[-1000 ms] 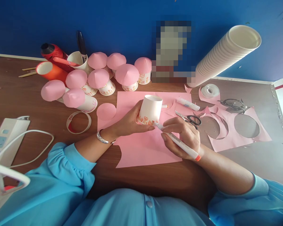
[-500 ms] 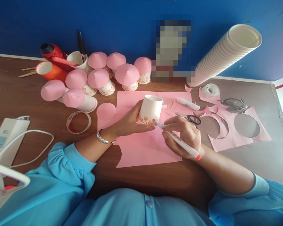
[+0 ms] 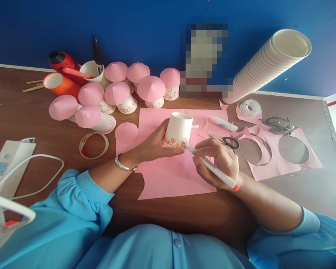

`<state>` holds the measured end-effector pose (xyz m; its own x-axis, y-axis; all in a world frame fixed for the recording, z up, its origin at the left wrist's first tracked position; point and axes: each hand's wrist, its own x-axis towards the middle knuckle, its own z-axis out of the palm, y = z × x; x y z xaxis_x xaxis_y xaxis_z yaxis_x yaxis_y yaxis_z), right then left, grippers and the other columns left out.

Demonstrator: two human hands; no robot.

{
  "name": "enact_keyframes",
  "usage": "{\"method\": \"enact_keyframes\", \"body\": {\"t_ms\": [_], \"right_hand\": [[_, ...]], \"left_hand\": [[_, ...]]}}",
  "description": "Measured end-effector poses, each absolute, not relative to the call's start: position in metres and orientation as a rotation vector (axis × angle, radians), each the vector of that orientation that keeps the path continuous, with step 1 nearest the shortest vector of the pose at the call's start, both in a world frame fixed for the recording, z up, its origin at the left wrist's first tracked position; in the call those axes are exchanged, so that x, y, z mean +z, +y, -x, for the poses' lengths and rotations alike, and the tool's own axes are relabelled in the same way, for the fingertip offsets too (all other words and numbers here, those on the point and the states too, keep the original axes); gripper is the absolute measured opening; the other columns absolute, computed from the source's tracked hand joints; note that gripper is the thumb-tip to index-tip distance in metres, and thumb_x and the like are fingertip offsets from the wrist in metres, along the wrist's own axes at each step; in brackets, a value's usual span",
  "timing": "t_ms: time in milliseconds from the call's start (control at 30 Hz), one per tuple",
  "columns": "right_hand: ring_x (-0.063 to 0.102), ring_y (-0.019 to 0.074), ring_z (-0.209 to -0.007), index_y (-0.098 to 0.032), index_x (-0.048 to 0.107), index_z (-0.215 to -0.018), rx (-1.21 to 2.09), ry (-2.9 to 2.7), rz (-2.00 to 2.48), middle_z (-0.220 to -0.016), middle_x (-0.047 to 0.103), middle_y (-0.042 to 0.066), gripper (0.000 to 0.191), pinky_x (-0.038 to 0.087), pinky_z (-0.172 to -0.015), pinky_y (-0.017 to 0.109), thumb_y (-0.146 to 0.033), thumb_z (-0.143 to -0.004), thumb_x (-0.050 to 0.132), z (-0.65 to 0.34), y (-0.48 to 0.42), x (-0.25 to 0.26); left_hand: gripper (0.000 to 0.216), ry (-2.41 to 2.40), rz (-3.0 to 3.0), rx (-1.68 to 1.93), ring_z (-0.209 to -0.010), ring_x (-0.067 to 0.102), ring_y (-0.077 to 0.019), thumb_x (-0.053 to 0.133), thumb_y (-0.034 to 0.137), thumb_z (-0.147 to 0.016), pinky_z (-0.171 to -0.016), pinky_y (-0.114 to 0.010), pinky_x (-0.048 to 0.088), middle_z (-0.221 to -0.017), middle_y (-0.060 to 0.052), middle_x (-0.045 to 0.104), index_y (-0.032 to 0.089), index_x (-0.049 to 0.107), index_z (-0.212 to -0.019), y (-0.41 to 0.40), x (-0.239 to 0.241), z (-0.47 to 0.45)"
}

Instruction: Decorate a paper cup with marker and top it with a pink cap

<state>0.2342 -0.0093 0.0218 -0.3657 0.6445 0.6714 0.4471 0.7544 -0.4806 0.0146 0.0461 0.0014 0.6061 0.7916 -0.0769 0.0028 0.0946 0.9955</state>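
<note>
Nearest you, the marker (image 3: 221, 175) lies diagonally, its tail at the lower right and its tip pointing away and to the left. Your right hand (image 3: 218, 160) is closed around its barrel. The tip aims at the right end of the flowers (image 3: 173, 143) drawn along the cup's rim; contact cannot be confirmed. The cup (image 3: 179, 129) is inverted over the pink sheet (image 3: 179, 173) on the worktop (image 3: 168, 209), rim toward you, long axis running away and leaning slightly right. Your left hand (image 3: 154, 146) grips it from the left and is the nearer hand. Farther off to the left stand cone-topped cups (image 3: 117, 93). Compared with one second earlier, the tip sits slightly farther right; the cup and left-hand grip appear unchanged.
</note>
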Motion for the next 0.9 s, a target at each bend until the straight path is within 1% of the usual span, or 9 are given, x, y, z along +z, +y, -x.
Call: {"method": "enact_keyframes", "body": {"t_ms": [267,367,467,633,767,900], "right_hand": [[0.069,0.0159,-0.064,-0.023,0.059,-0.108,0.300,-2.017,0.823,-0.081,0.069,0.002,0.026,0.055,-0.051,0.027,-0.007,-0.089,0.064,-0.2337,-0.0101,0.0213],[0.069,0.0161,-0.064,-0.024,0.059,-0.109,0.310,-2.016,0.821,-0.081,0.070,0.001,0.027,0.054,-0.051,0.026,-0.007,-0.088,0.064,-0.2340,-0.0104,0.0216],[0.069,0.0158,-0.064,-0.024,0.059,-0.108,0.312,-2.020,0.828,-0.081,0.069,0.001,0.025,0.055,-0.051,0.026,-0.008,-0.089,0.063,-0.2340,-0.0107,0.0217],[0.069,0.0153,-0.064,-0.023,0.059,-0.107,0.306,-2.022,0.832,-0.081,0.069,0.002,0.022,0.055,-0.052,0.026,-0.009,-0.091,0.063,-0.2342,-0.0111,0.0211],[0.069,0.0158,-0.064,-0.024,0.060,-0.109,0.308,-2.011,0.825,-0.082,0.070,0.002,0.026,0.054,-0.052,0.026,-0.008,-0.089,0.064,-0.2351,-0.0112,0.0213],[0.070,0.0181,-0.065,-0.025,0.060,-0.110,0.296,-2.000,0.841,-0.082,0.069,0.003,0.028,0.055,-0.051,0.029,-0.007,-0.089,0.065,-0.2357,-0.0118,0.0231]], "left_hand": [[0.070,0.717,-1.371,0.687,-0.106,0.066,-0.0243,0.088,0.036,-0.080,-0.083,-0.037,0.061,-0.126,-0.010,0.064,0.025,0.048,-0.136,0.0460,-0.0026,-0.0135],[0.071,0.738,-1.376,0.670,-0.107,0.067,-0.0260,0.088,0.038,-0.080,-0.084,-0.039,0.061,-0.126,-0.011,0.065,0.024,0.048,-0.137,0.0459,-0.0018,-0.0133],[0.072,0.748,-1.376,0.661,-0.109,0.067,-0.0267,0.088,0.039,-0.080,-0.084,-0.039,0.061,-0.127,-0.012,0.065,0.024,0.048,-0.138,0.0458,0.0001,-0.0133],[0.070,0.734,-1.374,0.669,-0.105,0.066,-0.0247,0.088,0.037,-0.080,-0.083,-0.038,0.059,-0.124,-0.010,0.064,0.024,0.047,-0.136,0.0456,0.0006,-0.0136],[0.069,0.729,-1.390,0.682,-0.105,0.063,-0.0247,0.088,0.038,-0.080,-0.082,-0.037,0.059,-0.124,-0.009,0.062,0.025,0.048,-0.135,0.0462,0.0000,-0.0142],[0.069,0.733,-1.381,0.685,-0.109,0.062,-0.0270,0.088,0.038,-0.079,-0.084,-0.039,0.059,-0.127,-0.010,0.062,0.024,0.049,-0.135,0.0464,0.0014,-0.0147]]}}
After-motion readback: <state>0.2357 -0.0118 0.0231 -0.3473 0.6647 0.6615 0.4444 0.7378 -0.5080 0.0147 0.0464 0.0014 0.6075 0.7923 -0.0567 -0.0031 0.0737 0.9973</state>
